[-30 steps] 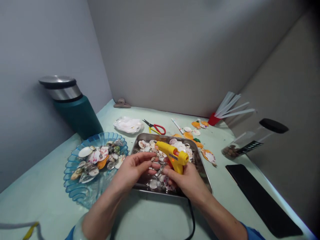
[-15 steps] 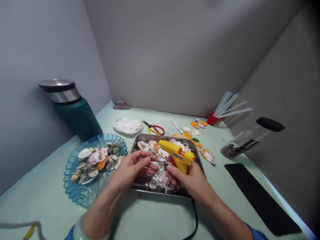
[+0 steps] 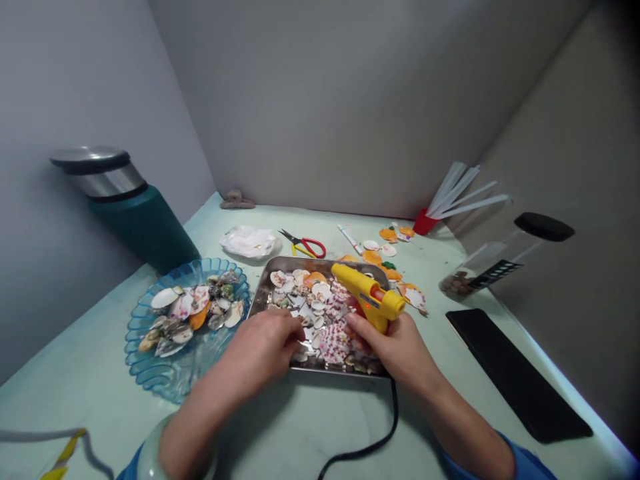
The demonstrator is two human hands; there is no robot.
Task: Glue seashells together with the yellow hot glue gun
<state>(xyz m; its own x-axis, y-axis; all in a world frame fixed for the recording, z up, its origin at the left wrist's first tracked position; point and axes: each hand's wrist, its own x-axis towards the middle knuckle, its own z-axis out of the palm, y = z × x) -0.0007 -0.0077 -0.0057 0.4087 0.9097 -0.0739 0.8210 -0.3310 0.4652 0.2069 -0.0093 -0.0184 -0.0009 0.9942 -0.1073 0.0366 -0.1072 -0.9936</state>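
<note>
My right hand is wrapped round the grip of a yellow hot glue gun, over the right side of a metal tray. An orange-red light glows on the gun's side, and its nozzle points up and to the left. Many small white, speckled and orange shells fill the tray. My left hand reaches over the tray's near left corner with fingers curled down among the shells. Its fingertips are mostly hidden, so what they pinch cannot be made out. Below the tray, the gun's black cord curves towards me.
A blue scalloped plate of shells lies left, before a teal bottle. Behind the tray are a white plastic bundle, scissors and a marker. To the right are orange shells, glue sticks, a jar and a phone-like black slab.
My left hand has lowered from above the shells into the tray, its fingers turning downward. The glue gun in my right hand has shifted slightly right. The camera view has moved a little.
</note>
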